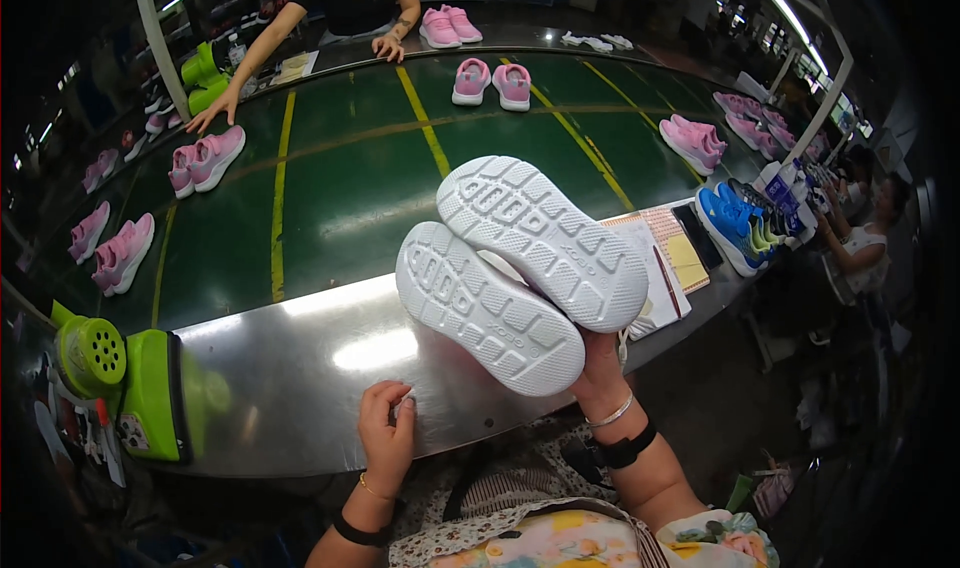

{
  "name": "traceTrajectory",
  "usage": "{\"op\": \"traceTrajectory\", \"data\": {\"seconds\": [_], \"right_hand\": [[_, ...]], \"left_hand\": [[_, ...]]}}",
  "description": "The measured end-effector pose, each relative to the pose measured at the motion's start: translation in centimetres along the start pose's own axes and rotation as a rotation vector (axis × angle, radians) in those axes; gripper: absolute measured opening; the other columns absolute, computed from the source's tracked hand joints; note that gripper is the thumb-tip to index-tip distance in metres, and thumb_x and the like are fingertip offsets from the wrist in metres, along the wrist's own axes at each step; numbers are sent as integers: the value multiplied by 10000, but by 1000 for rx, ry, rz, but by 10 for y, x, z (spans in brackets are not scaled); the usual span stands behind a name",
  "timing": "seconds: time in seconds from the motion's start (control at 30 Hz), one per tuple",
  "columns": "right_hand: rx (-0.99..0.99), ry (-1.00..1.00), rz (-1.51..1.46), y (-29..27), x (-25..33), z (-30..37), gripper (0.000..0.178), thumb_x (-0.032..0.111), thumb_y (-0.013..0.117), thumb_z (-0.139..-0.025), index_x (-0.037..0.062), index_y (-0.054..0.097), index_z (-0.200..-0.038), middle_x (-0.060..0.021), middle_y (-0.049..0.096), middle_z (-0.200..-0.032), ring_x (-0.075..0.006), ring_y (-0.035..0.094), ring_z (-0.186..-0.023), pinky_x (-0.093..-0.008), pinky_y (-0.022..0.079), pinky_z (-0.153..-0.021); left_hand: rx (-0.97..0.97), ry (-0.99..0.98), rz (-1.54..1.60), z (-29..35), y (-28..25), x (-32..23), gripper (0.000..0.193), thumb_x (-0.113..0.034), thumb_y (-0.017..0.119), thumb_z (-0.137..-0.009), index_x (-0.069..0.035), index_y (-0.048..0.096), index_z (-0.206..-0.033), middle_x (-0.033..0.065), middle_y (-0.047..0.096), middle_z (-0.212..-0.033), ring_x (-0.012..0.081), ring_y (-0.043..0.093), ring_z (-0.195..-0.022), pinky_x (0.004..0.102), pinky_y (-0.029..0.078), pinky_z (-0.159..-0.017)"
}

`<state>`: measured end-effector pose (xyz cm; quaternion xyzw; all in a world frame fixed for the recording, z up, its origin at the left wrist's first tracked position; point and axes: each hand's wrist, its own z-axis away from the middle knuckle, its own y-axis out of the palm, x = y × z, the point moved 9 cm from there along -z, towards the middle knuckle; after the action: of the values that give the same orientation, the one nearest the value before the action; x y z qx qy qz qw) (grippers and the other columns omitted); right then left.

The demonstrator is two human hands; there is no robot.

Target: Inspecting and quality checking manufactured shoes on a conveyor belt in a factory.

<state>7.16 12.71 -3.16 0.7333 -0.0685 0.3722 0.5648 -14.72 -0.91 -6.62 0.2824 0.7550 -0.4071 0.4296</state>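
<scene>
A pair of sneakers [540, 243] is held up with the white patterned soles facing me, one overlapping the other. My right hand [600, 366] grips the pair from behind at the lower right end; most of its fingers are hidden by the soles. Lower left of the shoes, my left hand [387, 423] is closed over the metal table edge [300, 368], apart from the sneakers. A small whitish bit shows between its thumb and fingers, too small to name.
A green conveyor belt [350, 183] with yellow lines carries several pink sneakers [492, 83]. Across it, a person's hand [222, 108] reaches toward another pink pair [208, 158]. A green machine [150, 393] stands at left; a notebook [675, 253], a phone [697, 236] and blue sneakers [735, 228] at right.
</scene>
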Motion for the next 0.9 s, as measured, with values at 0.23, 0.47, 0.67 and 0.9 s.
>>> {"op": "traceTrajectory", "data": {"seconds": [0.23,0.47,0.67,0.9], "right_hand": [[536,-6,1367,59,12,-12,499,474,767,-666,115,630,-984,-51,596,-915,-216,541,-955,-371,399,-839],[470,-365,2147,36,56,-113,538,539,733,-655,160,629,-1023,-44,585,-870,-243,535,-943,-411,369,-878],[-125,-753,1968,8,128,-137,510,187,753,-693,97,556,-1155,-96,566,-1081,-294,511,-1041,-412,401,-902],[219,-326,1722,-16,18,-31,442,197,665,-799,45,520,-1188,-142,555,-1104,-328,504,-1055,-404,405,-926]], "left_hand": [[20,-53,15,2,5,3,145,-12,591,-793,-12,629,-933,133,585,-988,255,573,-900,329,466,-774],[31,-35,-30,2,8,4,137,-21,589,-789,-9,623,-921,133,582,-968,263,570,-889,339,466,-763],[22,34,-44,3,7,-1,104,-37,582,-801,1,617,-890,144,559,-971,248,557,-869,328,462,-743],[112,11,-205,8,11,-4,194,-117,571,-866,14,607,-1005,191,591,-1014,349,539,-968,414,427,-858]]}}
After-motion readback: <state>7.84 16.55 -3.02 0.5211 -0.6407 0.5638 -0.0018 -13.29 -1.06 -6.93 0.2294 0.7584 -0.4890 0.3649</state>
